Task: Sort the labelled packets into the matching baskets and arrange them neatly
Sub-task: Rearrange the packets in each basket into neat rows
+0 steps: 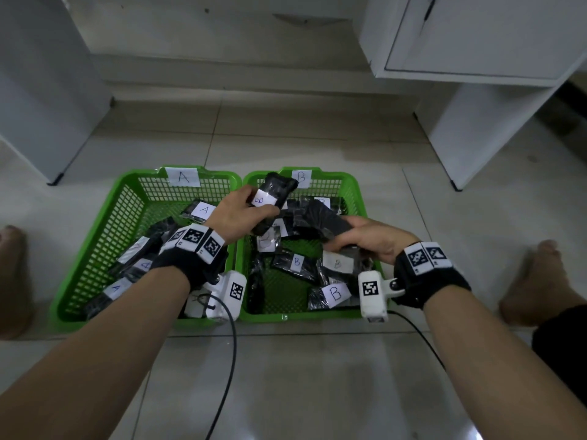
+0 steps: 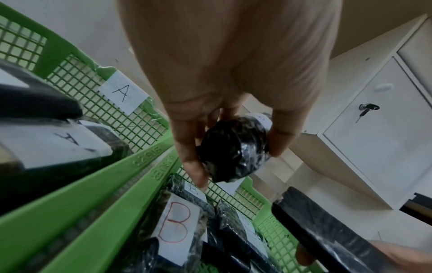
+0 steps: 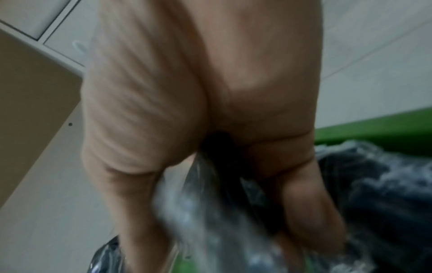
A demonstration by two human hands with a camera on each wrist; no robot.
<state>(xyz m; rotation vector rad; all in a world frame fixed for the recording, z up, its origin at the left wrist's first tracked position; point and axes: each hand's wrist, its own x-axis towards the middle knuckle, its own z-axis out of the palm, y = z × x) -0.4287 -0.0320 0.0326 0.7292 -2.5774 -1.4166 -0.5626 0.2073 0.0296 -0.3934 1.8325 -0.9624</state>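
Note:
Two green baskets sit side by side on the floor, basket A on the left and basket B on the right. My left hand grips a black packet with a B label above basket B's back left part; the same packet shows end-on between thumb and fingers in the left wrist view. My right hand grips another black packet over basket B, seen blurred as a shiny wrapped packet in the right wrist view. Several B packets lie loosely in basket B, several A packets in basket A.
White cabinets stand at the back left and back right, with tiled floor between them. My bare feet rest at the far left and right. A black cable trails over the floor in front.

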